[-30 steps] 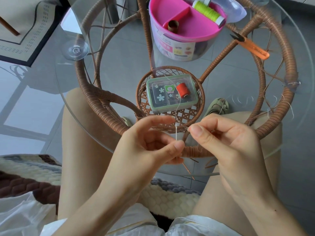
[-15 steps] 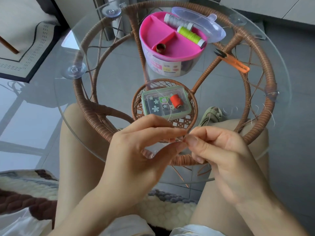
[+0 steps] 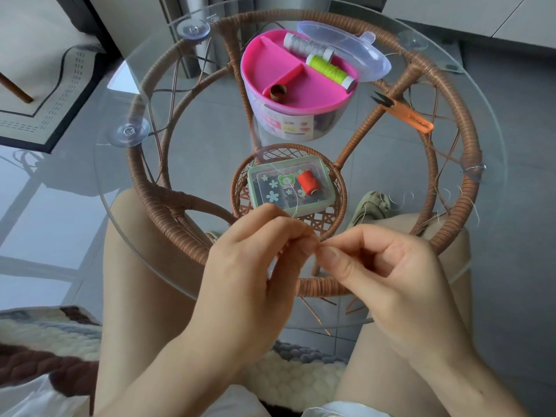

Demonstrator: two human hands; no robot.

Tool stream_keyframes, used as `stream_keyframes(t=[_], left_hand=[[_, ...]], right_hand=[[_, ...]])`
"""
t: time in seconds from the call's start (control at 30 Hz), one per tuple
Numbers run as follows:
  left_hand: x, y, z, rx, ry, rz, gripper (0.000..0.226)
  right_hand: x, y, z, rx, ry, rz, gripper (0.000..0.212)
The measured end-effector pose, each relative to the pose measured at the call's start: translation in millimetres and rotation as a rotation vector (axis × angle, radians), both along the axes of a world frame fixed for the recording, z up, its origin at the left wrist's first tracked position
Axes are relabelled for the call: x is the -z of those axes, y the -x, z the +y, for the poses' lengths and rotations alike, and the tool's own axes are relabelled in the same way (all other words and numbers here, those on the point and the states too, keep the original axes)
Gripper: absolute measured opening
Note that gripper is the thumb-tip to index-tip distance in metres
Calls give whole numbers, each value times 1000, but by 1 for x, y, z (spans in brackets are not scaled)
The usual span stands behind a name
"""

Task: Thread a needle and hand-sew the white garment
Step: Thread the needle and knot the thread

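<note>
Our left grip [image 3: 255,266] and right grip [image 3: 391,275] have drawn together since before, fingertips touching, both pinched tight on the white thread [image 3: 296,209]. It rises toward 11 o'clock over the green box [image 3: 255,191].

On table [image 3: 102,188], upper centre of frame: tub [image 3: 270,121], lid [image 3: 346,46] just behind it at right. In tub's rear compartment, far spool [image 3: 308,47] and near spool [image 3: 329,69], side by side; in front compartment, thimble [image 3: 276,92]. Right of tub, apart: snips [image 3: 406,114]. Mid-frame, before tub: box [image 3: 264,191], small spool [image 3: 308,182] lying on it. Lower centre, before box: left hand [image 3: 249,266] and right hand [image 3: 391,266], fingertips meeting, pinching thread [image 3: 296,203] running up across box. Rug [image 3: 36,94] upper left; cushion [image 3: 45,335] lower left.
</note>
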State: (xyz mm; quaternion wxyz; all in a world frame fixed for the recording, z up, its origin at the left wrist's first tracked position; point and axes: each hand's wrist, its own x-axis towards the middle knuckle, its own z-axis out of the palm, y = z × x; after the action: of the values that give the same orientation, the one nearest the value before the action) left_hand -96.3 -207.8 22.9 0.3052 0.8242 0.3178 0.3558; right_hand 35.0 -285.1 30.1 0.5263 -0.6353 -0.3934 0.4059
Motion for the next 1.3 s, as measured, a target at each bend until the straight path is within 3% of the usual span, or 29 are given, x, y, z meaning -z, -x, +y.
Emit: stream_keyframes(t=[0.2, 0.5, 0.67, 0.83, 0.97, 1.03, 1.3], left_hand=[[-1, -1, -2, -15, 41, 35, 20], [-2, 1, -3, -41, 92, 64, 28], [-2, 3, -3, -57, 121, 72, 30], [-4, 7, -2, -57, 159, 52, 30], [-8, 7, -1, -32, 149, 66, 30], [-10, 7, 0, -24, 142, 69, 31], [-12, 7, 0, -36, 130, 76, 30]], right_hand=[[9, 3, -1, 22, -123, -223, 24], [13, 2, -4, 24, -217, -412, 11], [15, 5, -4, 44, -187, -418, 9], [7, -2, -7, 98, -221, -343, 31], [6, 7, -4, -40, -222, -203, 44], [9, 15, -1, -94, -194, -161, 43], [10, 17, 7, -18, -267, -467, 17]])
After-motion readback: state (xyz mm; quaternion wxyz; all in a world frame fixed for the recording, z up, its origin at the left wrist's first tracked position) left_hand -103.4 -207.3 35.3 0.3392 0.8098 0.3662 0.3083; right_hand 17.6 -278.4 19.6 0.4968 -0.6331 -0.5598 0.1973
